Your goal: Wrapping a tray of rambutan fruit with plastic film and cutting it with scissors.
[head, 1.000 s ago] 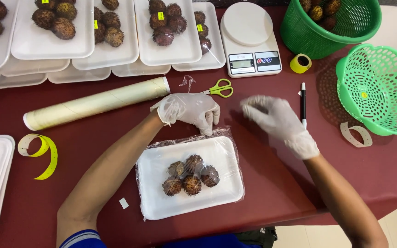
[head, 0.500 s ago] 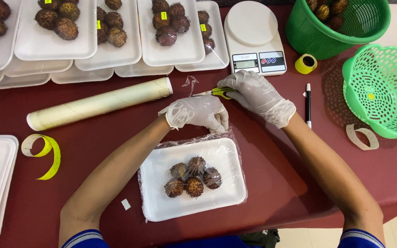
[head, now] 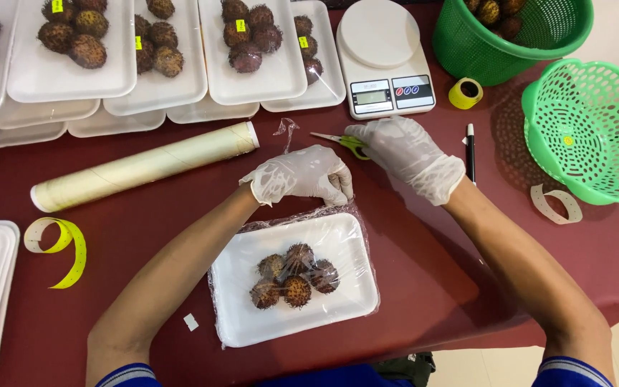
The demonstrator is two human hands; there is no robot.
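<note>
Yellow-handled scissors (head: 345, 141) under right hand (head: 404, 149) grip; wrapped tray (head: 252, 283) below.

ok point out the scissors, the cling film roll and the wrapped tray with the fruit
scissors (head: 352, 143), head view, on the yellow-green handle beside the right hand
cling film roll (head: 145, 166), head view, on the middle of the long tube
wrapped tray (head: 241, 279), head view, on the bare white left part

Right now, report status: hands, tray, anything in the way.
Left hand pressing film at the wrapped tray top edge. Right hand on scissors. Film roll lies apart, nothing blocking.
</note>
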